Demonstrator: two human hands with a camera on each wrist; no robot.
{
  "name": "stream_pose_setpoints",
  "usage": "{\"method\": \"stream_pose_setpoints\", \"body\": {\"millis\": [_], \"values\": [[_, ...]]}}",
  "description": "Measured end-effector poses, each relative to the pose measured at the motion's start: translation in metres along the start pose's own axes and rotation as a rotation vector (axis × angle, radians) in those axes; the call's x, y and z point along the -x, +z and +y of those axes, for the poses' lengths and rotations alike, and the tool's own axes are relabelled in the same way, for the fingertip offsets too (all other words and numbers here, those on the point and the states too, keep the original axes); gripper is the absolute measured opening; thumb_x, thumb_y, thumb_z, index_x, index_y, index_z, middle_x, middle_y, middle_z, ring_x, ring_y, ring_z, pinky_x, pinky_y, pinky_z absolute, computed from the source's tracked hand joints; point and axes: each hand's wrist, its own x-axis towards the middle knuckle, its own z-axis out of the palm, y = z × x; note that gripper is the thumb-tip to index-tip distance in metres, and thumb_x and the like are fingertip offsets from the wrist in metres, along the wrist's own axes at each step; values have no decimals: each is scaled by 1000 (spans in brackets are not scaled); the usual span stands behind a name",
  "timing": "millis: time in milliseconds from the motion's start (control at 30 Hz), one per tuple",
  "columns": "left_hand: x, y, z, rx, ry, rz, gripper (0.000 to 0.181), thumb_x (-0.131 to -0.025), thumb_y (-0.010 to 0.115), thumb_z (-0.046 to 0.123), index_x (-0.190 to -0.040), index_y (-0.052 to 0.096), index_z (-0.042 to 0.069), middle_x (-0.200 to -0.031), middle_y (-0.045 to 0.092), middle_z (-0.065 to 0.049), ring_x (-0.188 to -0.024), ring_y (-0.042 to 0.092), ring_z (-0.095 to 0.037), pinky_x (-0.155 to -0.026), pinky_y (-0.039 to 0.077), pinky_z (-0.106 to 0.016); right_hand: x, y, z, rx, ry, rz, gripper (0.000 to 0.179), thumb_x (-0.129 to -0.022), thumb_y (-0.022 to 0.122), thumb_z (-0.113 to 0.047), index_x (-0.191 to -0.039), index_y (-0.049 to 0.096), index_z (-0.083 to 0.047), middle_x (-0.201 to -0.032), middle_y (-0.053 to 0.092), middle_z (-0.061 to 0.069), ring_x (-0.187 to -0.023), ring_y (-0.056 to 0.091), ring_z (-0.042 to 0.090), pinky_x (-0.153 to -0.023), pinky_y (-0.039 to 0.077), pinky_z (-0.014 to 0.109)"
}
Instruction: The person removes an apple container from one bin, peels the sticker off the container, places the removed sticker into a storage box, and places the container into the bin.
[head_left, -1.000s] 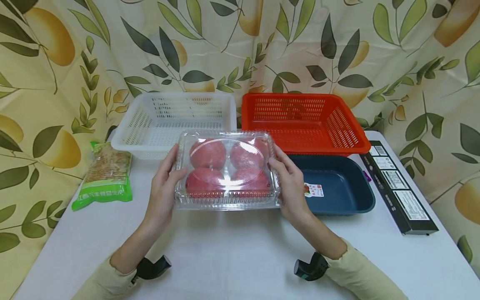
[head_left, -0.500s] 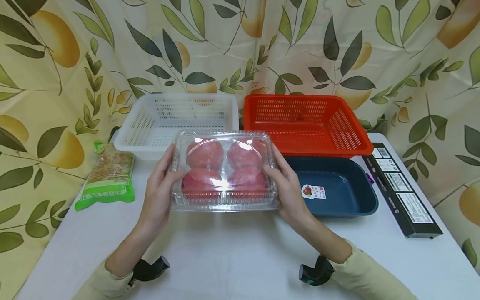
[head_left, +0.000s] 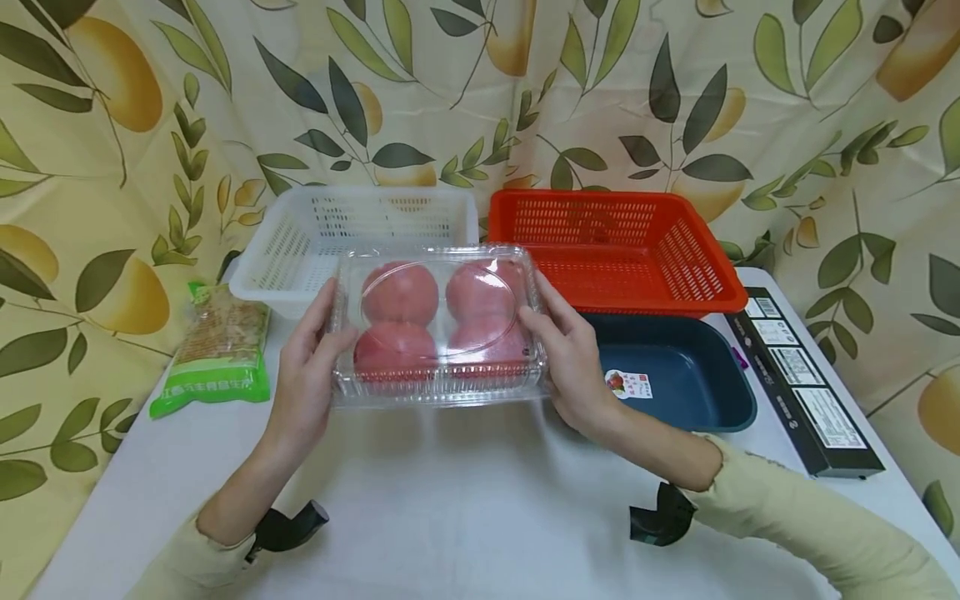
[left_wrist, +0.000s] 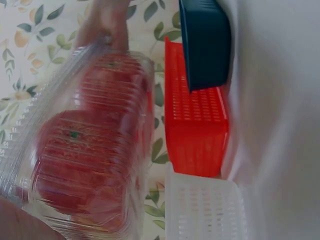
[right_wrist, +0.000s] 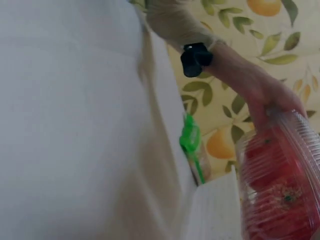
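Note:
Between my two hands is a clear plastic clamshell box (head_left: 442,271) with several large red round fruits (head_left: 400,293) inside. The lid looks closed. It is off the table and tilted, its right side slightly higher. My left hand (head_left: 303,367) grips its left side with the thumb on the front and the other fingers behind, mostly hidden. On the right side my right hand (head_left: 573,358) holds it the same way. In the left wrist view the box (left_wrist: 95,150) shows green stem spots on the fruits. The right wrist view shows its end (right_wrist: 280,185) and the left hand beyond.
Behind the box stand a white slotted basket (head_left: 262,279) and a red one (head_left: 720,271). A dark blue tub (head_left: 697,400) with a sticker sits in front of the red basket. At left lies a green-and-clear bag (head_left: 213,358), at right a long black box (head_left: 806,383).
Both hands have raised the box a little and shifted it left, tilting it so its right side rises. The right forearm has swung outward to the right.

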Motion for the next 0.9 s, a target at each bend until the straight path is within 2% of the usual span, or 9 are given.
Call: {"method": "stream_pose_setpoints", "body": {"millis": [133,267,433,533,633,700,767,833,900], "values": [[-16,-6,6,-31,13,-6,59,-101,38,15,-156,16,14,-164,16,6,-151,13,-7,-124,16,-32,-14,3,-11,5,18,-20,57,-101,47,-21,-154,26,-30,-156,32,-7,-136,37,19,-98,51,28],[-42,-17,16,-159,17,18,57,-103,40,20,-155,18,13,-164,14,4,-152,11,-10,-125,11,-32,-38,14,-23,-6,47,6,57,-100,49,-24,-152,30,-30,-154,36,-7,-132,40,19,-108,46,38],[-81,-38,31,-353,5,15,56,-104,35,31,-156,16,24,-163,17,3,-150,16,-12,-125,14,-35,-81,31,-35,-1,24,25,56,-100,51,-24,-151,32,-35,-153,39,-7,-128,47,18,-108,45,39],[-108,-49,39,-428,-15,20,55,-103,32,33,-156,18,26,-161,27,0,-144,28,-9,-123,21,-35,-113,43,-41,-19,22,25,55,-100,52,-25,-150,32,-36,-151,42,-7,-122,50,17,-105,48,38],[-135,-59,42,-446,-75,60,55,-102,31,30,-155,21,22,-153,38,-4,-126,39,-7,-112,32,-23,-143,56,-44,17,49,69,55,-99,54,-25,-150,35,-32,-151,43,-7,-127,48,13,-109,44,35],[-149,-65,40,-450,-135,80,56,-102,30,29,-156,20,19,-146,41,-2,-114,42,-4,-94,38,-16,-162,65,-41,23,64,89,56,-98,55,-21,-150,36,-26,-153,42,-5,-134,44,10,-113,39,30],[-162,-69,34,-469,-193,117,56,-101,30,29,-156,20,19,-130,48,-2,-89,45,-1,-71,38,-16,-178,72,-35,54,78,112,58,-97,55,-19,-151,35,-21,-156,38,-5,-140,38,5,-115,35,24],[-172,-72,26,-503,-226,123,57,-102,28,30,-156,16,18,-132,47,0,-91,45,-2,-68,35,-15,-192,76,-28,61,77,132,58,-96,55,-17,-151,34,-17,-157,35,-3,-142,35,4,-116,32,20],[-182,-74,18,-548,-245,112,57,-103,25,32,-156,13,17,-145,44,-4,-109,48,-8,-81,40,-18,-203,78,-19,116,86,150,57,-97,54,-18,-150,36,-18,-155,38,-3,-139,39,5,-114,35,22]]}}
